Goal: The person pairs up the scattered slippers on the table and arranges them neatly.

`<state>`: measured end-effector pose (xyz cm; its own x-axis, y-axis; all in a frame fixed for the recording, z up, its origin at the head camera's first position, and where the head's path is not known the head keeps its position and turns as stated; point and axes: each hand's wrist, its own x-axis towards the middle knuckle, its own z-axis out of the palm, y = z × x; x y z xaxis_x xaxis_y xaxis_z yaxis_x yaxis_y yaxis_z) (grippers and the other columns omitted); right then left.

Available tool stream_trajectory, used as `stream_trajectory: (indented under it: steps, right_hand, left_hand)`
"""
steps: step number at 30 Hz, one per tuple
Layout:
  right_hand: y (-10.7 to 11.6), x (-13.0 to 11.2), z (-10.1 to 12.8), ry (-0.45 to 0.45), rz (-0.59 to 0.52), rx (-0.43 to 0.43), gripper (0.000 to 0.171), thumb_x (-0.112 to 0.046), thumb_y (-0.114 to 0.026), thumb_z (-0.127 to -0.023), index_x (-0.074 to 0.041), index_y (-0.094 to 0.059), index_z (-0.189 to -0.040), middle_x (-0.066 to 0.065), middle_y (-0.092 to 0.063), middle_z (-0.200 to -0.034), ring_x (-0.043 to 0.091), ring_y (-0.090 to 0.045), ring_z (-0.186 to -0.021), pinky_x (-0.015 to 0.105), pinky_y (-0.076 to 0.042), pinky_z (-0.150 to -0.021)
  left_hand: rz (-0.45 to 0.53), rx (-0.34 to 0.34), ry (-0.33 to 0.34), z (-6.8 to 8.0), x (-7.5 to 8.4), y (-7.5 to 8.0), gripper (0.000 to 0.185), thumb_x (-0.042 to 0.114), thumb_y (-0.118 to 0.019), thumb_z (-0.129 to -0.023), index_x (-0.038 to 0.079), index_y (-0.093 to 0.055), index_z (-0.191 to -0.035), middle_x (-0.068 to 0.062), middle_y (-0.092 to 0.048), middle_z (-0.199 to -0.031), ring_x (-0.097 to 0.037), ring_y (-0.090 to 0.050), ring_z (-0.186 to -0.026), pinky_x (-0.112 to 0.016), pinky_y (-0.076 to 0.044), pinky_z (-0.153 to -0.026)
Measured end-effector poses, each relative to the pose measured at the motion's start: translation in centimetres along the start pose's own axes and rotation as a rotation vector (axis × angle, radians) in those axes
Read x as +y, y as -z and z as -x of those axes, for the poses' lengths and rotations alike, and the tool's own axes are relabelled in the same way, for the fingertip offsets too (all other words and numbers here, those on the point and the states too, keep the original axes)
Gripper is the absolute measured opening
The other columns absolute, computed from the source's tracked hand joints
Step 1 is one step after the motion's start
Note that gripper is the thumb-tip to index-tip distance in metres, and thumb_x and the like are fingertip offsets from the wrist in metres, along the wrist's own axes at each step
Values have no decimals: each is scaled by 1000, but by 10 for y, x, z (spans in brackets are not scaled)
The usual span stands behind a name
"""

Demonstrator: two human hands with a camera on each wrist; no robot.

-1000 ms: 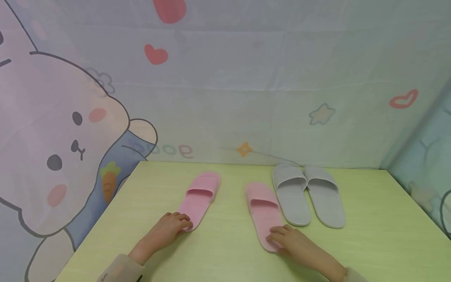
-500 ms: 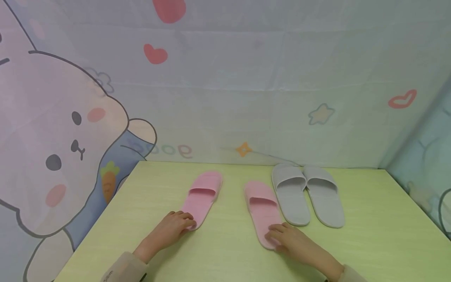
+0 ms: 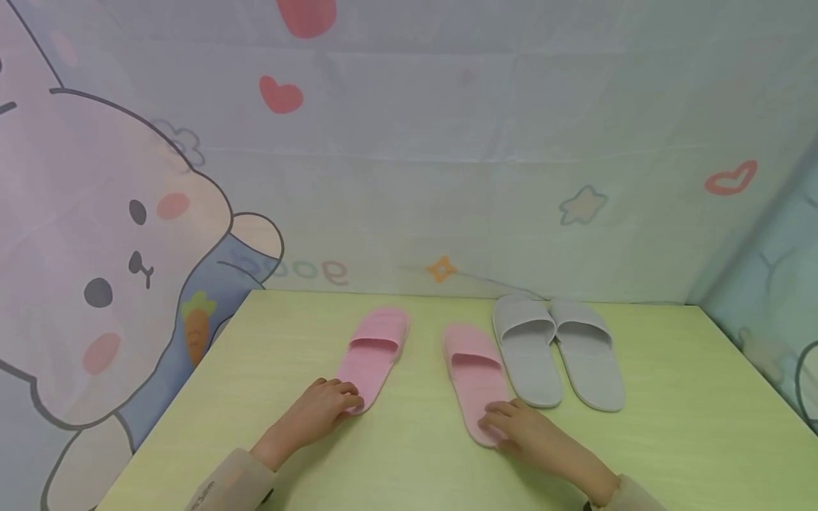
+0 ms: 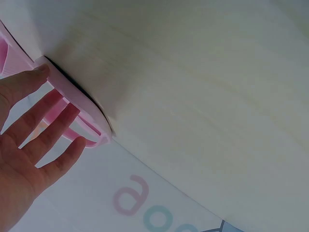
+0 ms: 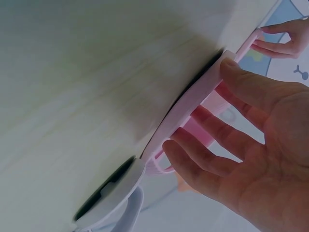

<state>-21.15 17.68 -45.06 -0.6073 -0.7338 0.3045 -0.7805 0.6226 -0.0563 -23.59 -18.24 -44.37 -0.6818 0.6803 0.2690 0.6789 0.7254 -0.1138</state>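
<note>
A pair of pink slippers lies on the table, toes pointing to the back. The left pink slipper (image 3: 367, 363) tilts to the right, and my left hand (image 3: 317, 413) holds its heel, thumb (image 4: 26, 81) at the heel edge and fingers over the insole. On the right pink slipper (image 3: 474, 387), tilted to the left, my right hand (image 3: 529, 434) grips the heel the same way. The right wrist view shows that thumb (image 5: 236, 75) against the heel end and slightly bent fingers along the top. Both soles lie at the tabletop.
A left grey slipper (image 3: 535, 372) and a right grey slipper (image 3: 591, 365) stand side by side just right of the pink pair. The pale green table (image 3: 409, 468) ends at a cartoon-printed cloth (image 3: 409, 177) behind. A dark cable (image 3: 802, 394) shows at the right edge.
The left pink slipper has slid right and slightly back with my left hand, narrowing the gap between the pink pair. The right pink slipper and hand have shifted slightly back. The grey slippers stay put.
</note>
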Motion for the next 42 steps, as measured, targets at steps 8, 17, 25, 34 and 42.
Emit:
stream_trajectory:
  steps: [8,17,25,34,42]
  right_hand:
    - [-2,2,-3,9,14,10,33,-13,-71,-68,-13,-62,-100,9,-62,-106,25,-57,-93,38,-46,-82]
    - [-4,4,-6,19,33,37,34,-14,-72,-66,-12,-62,-97,9,-63,-103,24,-58,-91,39,-46,-80]
    - [-8,7,-8,44,25,82,34,-12,-72,-65,-11,-61,-97,9,-63,-101,23,-58,-88,36,-47,-77]
    - [-12,12,-10,54,18,105,34,-15,-71,-67,-12,-60,-99,9,-62,-101,21,-57,-86,33,-46,-76]
    - [-4,9,-14,-6,4,0,33,-14,-71,-68,-12,-60,-100,8,-61,-102,23,-57,-87,34,-46,-77]
  left_hand:
    - [-9,2,-27,-7,3,-2,10,14,-66,-77,18,-66,-86,2,-65,-89,-14,-59,-78,-33,-45,-67]
    - [-17,19,-43,-15,5,-9,8,14,-66,-77,20,-65,-83,3,-65,-87,-14,-59,-77,-32,-45,-66]
    - [-23,7,-50,-20,7,-10,8,15,-67,-77,20,-65,-83,3,-65,-87,-14,-59,-78,-32,-45,-67]
    - [-17,8,-59,-26,9,-11,9,14,-67,-77,21,-65,-82,4,-65,-87,-14,-59,-77,-32,-45,-68]
    - [-12,5,-62,-33,12,-13,7,15,-66,-77,20,-65,-82,3,-65,-87,-14,-59,-77,-32,-45,-68]
